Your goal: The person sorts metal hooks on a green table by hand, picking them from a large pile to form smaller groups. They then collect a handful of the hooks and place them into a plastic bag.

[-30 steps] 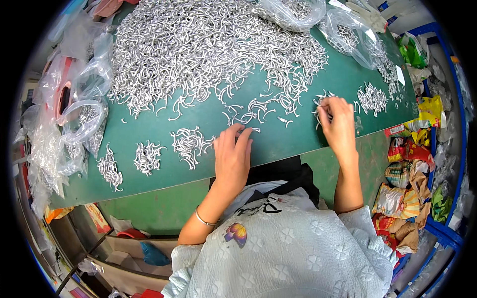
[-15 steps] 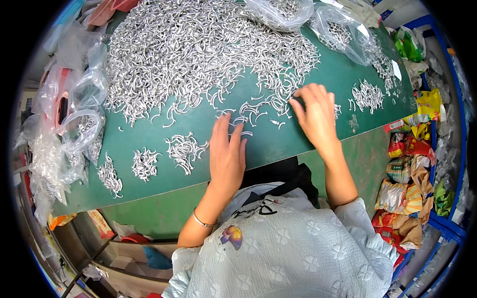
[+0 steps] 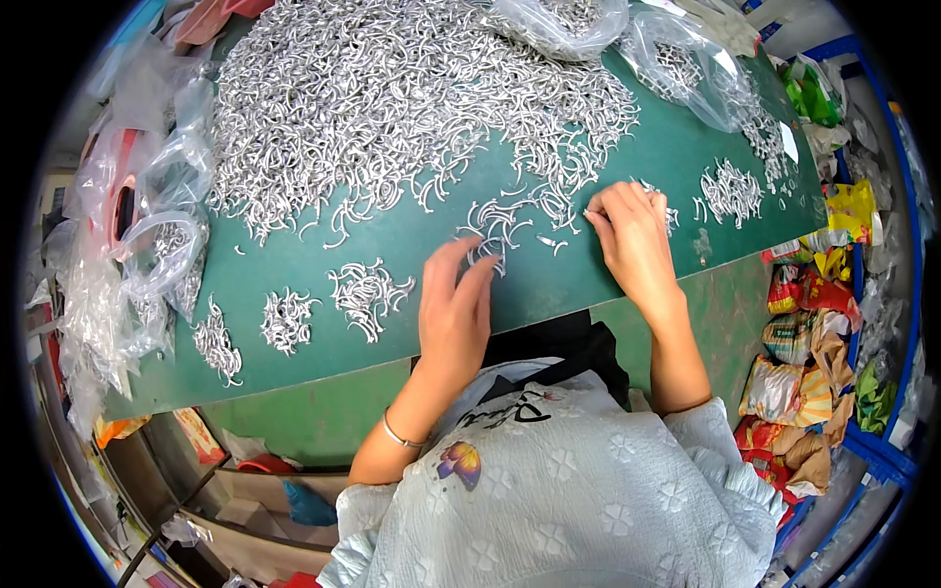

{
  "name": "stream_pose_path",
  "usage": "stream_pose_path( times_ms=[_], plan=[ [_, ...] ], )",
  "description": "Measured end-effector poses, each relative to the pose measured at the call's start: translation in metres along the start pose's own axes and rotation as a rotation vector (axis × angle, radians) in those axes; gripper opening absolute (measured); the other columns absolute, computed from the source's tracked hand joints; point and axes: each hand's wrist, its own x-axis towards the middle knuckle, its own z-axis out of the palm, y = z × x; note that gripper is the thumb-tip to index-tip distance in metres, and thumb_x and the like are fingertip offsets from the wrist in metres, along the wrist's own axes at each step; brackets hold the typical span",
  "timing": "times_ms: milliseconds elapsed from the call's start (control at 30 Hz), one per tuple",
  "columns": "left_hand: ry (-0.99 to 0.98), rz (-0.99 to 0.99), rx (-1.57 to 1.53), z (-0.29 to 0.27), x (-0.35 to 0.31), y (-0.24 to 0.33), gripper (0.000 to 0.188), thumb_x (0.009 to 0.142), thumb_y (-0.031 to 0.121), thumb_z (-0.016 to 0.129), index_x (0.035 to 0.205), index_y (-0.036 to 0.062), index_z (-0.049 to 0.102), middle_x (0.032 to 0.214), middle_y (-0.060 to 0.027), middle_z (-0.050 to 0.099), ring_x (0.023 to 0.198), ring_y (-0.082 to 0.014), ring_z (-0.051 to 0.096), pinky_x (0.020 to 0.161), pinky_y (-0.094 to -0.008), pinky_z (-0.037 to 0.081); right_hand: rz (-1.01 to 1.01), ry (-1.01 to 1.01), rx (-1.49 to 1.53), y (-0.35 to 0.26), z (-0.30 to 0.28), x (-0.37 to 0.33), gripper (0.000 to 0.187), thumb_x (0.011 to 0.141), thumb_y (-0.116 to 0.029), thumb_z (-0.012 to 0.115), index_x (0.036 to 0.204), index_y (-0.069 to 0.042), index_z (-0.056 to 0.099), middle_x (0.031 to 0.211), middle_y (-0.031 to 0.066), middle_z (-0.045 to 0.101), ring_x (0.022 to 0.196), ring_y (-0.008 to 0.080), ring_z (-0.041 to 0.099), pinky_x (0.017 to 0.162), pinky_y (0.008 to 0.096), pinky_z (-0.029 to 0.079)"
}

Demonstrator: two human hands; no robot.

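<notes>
L. hand [image 3: 454, 309] had fingers apart, tips at loose curved metal pcs. [image 3: 493, 216] on green tbl. [image 3: 549, 282], near side of main pile [image 3: 382, 108]. R. hand [image 3: 632, 237] was R. of them, fingertips bunched; couldn't tell if gripping.

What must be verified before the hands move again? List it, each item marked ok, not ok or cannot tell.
1. Small piles left of the left hand separate: ok; the outermost pile, middle pile and nearest pile stand apart.
2. Large heap clear of them: ok; bare green table lies between.
3. No strays: not ok; a lone silver piece lies off the heap's lower left edge.
4. Left hand empty: cannot tell; blurred fingers overlap loose pieces.
5. Right hand empty: cannot tell; its fingertips are bunched.
</notes>
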Motion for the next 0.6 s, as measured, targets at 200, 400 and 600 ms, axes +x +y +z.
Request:
stream_pose_path(
  times_ms=[200, 400, 600],
  plan=[
    [-0.098, 0.019, -0.043, 0.006, -0.017, 0.012, 0.042, 0.077, -0.008, 0.068, 0.118, 0.0002, 0.060, 0.118, -0.0151, 0.057, 0.106, -0.0336, 0.056, 0.091, -0.0412, 0.047, -0.193, -0.161, 0.275, -0.033, 0.007, -0.011, 0.014, 0.079, -0.007, 0.070, 0.089, -0.005, 0.061, 0.087, 0.0055, 0.055, 0.086, 0.0252, 0.052, 0.077, 0.0381, 0.036],
    [-0.222, 0.148, 0.056, 0.015, -0.017, 0.010, 0.035, 0.079, -0.003, 0.064, 0.114, 0.0014, 0.063, 0.116, -0.0125, 0.056, 0.104, -0.0315, 0.054, 0.084, -0.0405, 0.044, -0.129, -0.003, 0.129, -0.036, 0.011, 0.002, 0.015, 0.077, -0.008, 0.072, 0.087, -0.006, 0.061, 0.091, 0.0053, 0.055, 0.088, 0.0258, 0.050, 0.077, 0.0384, 0.036],
    [-0.243, 0.159, 0.026, 0.012, -0.025, 0.005, 0.027, 0.076, -0.003, 0.064, 0.103, 0.0022, 0.064, 0.109, -0.0107, 0.056, 0.100, -0.0294, 0.055, 0.081, -0.0382, 0.042, -0.164, -0.087, 0.204, -0.041, 0.010, -0.011, 0.011, 0.079, -0.007, 0.069, 0.085, -0.006, 0.060, 0.088, 0.0067, 0.054, 0.088, 0.0269, 0.051, 0.077, 0.0388, 0.037]
  ],
)
